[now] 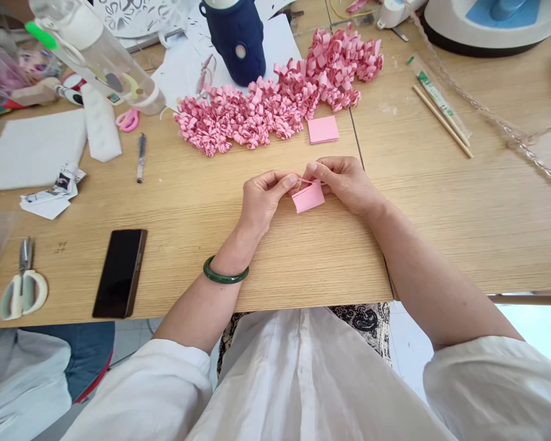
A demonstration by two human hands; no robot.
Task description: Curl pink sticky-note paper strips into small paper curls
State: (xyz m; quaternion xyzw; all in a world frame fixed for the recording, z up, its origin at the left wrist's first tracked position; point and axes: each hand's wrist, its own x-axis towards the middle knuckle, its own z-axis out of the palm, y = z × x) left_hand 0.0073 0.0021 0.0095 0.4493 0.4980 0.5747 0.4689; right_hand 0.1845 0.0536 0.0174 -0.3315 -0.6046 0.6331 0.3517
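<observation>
Between my two hands is a small piece of pink paper [309, 197], held just above the table, with a narrow strip along its top edge. My left hand [270, 193] pinches the strip's left end between thumb and fingers; a green bangle [226, 271] circles that wrist. My right hand [342, 182] is closed on the paper's upper right side, its lower fingers partly hidden. Just beyond lies a small stack of pink paper [323, 130]. Behind it stretches a long heap of curled pink paper flowers [257, 113].
A dark blue cup [236, 43] and a clear bottle [105, 55] stand at the back. On the left lie a phone [119, 274], scissors [24, 285], a pen [141, 158] and white paper [32, 150]. Wooden sticks [442, 121] lie at right. A person's sleeve [25, 373] shows lower left.
</observation>
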